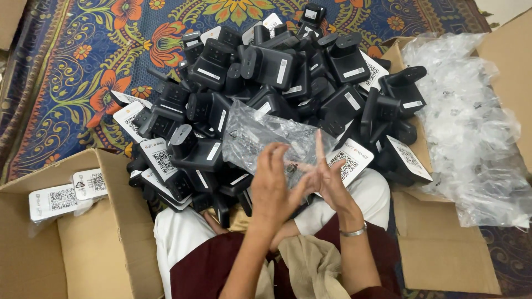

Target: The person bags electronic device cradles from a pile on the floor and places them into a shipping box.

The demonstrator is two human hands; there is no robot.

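From the head camera, a seated person's left hand and right hand meet near the middle, fingers pinching the near edge of a clear plastic bag. The bag lies over a heap of black chargers on a patterned rug, between a left box and a right box holding more bags. The bag looks light, limp and slippery, best gripped at its mouth edge.

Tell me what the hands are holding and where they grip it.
Both the left hand and the right hand hold a clear plastic bag by its near open edge, fingers pinching the mouth; the rest lies over the black adapters.
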